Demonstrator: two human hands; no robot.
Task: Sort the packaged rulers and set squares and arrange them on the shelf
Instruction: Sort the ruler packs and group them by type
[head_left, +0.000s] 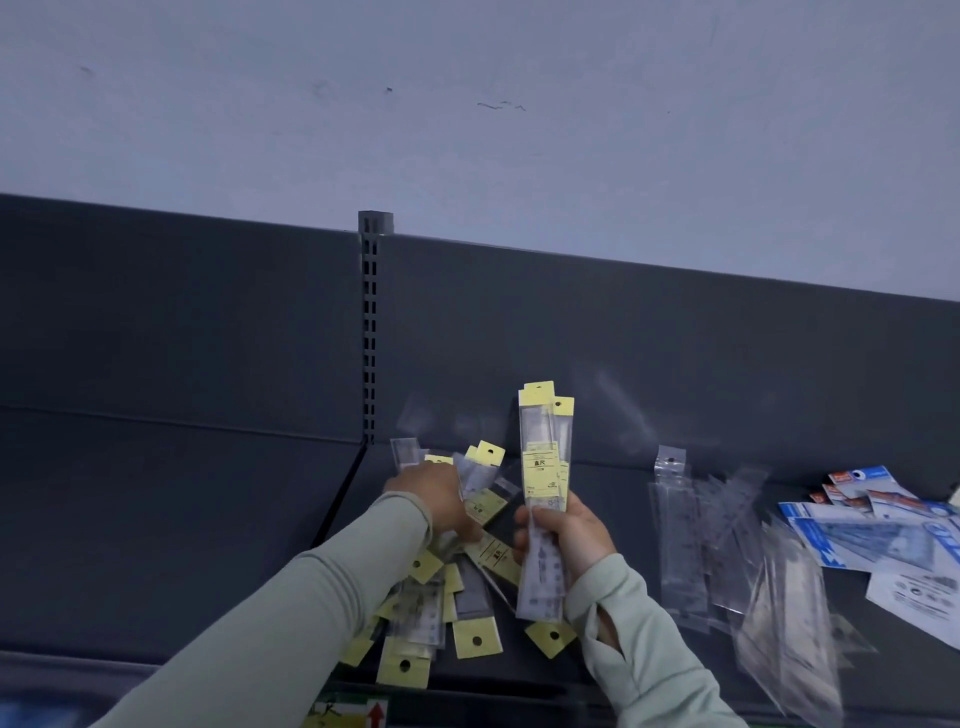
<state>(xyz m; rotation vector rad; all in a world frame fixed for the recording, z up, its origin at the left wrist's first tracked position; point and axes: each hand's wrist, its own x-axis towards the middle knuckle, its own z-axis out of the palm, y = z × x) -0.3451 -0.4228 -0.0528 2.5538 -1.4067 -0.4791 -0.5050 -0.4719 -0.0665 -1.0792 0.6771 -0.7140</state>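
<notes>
My right hand (569, 532) grips a small upright bundle of yellow-tagged packaged rulers (545, 467) above the dark grey shelf (182, 519). My left hand (434, 499) reaches down into a loose pile of yellow-tagged rulers (462, 608) lying fanned on the shelf; its fingertips are hidden among the packets, so its hold cannot be made out. To the right lie clear-sleeved rulers (680, 540), and clear packaged set squares (784, 623) reach the front edge.
Blue-and-white packaged sets (878, 535) lie at the far right of the shelf. A slotted upright (370, 332) divides the grey back panel. The left shelf section carries nothing. A price label strip (353, 714) runs under the front edge.
</notes>
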